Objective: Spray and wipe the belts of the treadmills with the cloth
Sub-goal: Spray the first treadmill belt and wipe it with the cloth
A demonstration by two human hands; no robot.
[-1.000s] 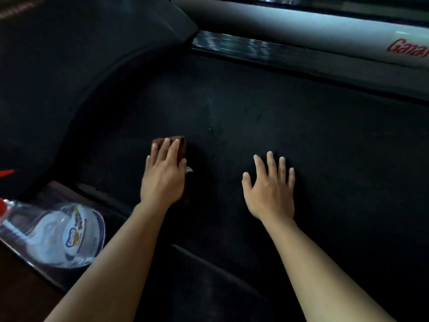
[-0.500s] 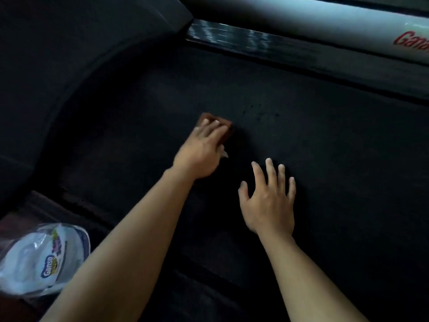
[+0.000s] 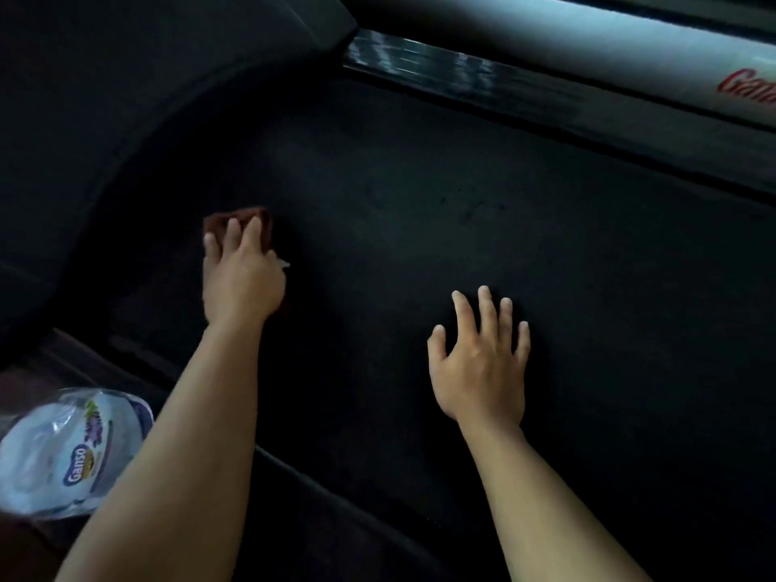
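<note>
Cloth (image 3: 238, 217), small and brown, lies on the dark treadmill belt (image 3: 420, 254), pressed under the straight fingers of the left hand (image 3: 241, 281). The right hand (image 3: 483, 367) rests flat on the belt nearby, fingers spread, holding nothing. A clear bottle (image 3: 58, 451) labelled "Ganso" lies lower left, partly hidden by the left forearm (image 3: 180, 455).

The room is dim, and most of it lies in deep shadow. A dark, curved motor hood (image 3: 126, 98) fills the upper left. From its corner a glossy black side rail (image 3: 441, 69) runs along the top and catches streaks of cool light. Just beyond it lies a pale grey beam (image 3: 588, 48), the brightest surface here, with red lettering (image 3: 747, 88) cut off at the right edge. At the lower left a patch of reddish-brown floor (image 3: 25, 556) shows beside the dark near rail (image 3: 336, 518).
</note>
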